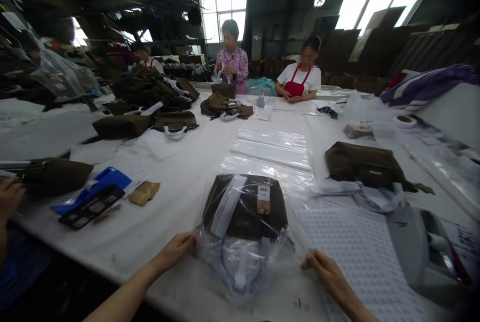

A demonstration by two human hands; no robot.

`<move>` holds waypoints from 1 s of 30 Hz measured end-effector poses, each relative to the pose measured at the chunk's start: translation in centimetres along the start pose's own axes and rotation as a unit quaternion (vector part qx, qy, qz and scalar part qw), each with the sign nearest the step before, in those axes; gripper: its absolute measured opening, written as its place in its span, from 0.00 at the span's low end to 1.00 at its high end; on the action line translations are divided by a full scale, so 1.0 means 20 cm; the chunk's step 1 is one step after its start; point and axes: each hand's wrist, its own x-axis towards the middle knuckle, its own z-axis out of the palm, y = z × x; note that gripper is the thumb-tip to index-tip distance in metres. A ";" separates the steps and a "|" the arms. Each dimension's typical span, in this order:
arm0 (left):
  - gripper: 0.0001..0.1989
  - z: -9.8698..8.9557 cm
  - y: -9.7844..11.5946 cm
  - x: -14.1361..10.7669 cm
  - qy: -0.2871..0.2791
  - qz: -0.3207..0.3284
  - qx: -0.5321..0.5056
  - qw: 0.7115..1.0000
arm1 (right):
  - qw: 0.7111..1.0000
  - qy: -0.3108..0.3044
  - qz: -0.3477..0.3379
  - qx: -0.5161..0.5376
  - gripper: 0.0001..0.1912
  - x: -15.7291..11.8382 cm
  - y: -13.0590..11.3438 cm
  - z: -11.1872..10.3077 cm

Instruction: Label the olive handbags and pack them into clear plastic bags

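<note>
A dark olive handbag lies flat in front of me inside a clear plastic bag, its wrapped handles pointing toward me. A barcode tag and a strip of white wrapping show on the handbag through the plastic. With fingers pinched, my left hand grips the left edge of the plastic bag. My right hand holds its right edge, closed on the film. Beyond the handbag lies a stack of flat clear bags.
Another olive bag lies to the right, near printed label sheets and a grey device. Several olive bags are piled at the back left. A blue item sits left. A co-worker's hand is at the far left; people work across the table.
</note>
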 end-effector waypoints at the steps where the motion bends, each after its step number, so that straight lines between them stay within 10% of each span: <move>1: 0.20 0.00 0.00 -0.03 -0.004 0.000 0.007 1.000 | 1.000 -0.004 -0.001 -0.007 0.24 -0.01 0.01 0.00; 9: 0.11 -0.09 0.12 -0.24 -0.063 -0.060 0.113 0.990 | 0.994 -0.051 0.025 0.089 0.21 -0.23 -0.06 -0.08; 14: 0.09 -0.04 0.33 -0.21 0.105 0.038 0.068 0.991 | 0.979 0.189 -0.006 0.071 0.16 -0.48 0.02 -0.23; 18: 0.05 0.41 0.66 -0.08 -0.023 0.153 0.072 0.985 | 0.928 0.368 -0.035 -0.048 0.15 -0.63 0.20 -0.28; 22: 0.11 1.06 0.88 0.17 -0.233 0.191 0.134 0.944 | 0.888 0.316 -0.129 -0.308 0.21 -0.69 0.35 -0.25; 26: 0.13 1.54 0.87 0.58 -0.202 0.151 0.262 0.932 | 0.835 0.254 -0.124 -0.471 0.26 -0.69 0.45 -0.22; 30: 0.22 1.74 0.79 0.95 -0.150 0.082 0.379 0.909 | 0.790 0.278 -0.132 -0.531 0.27 -0.69 0.52 -0.21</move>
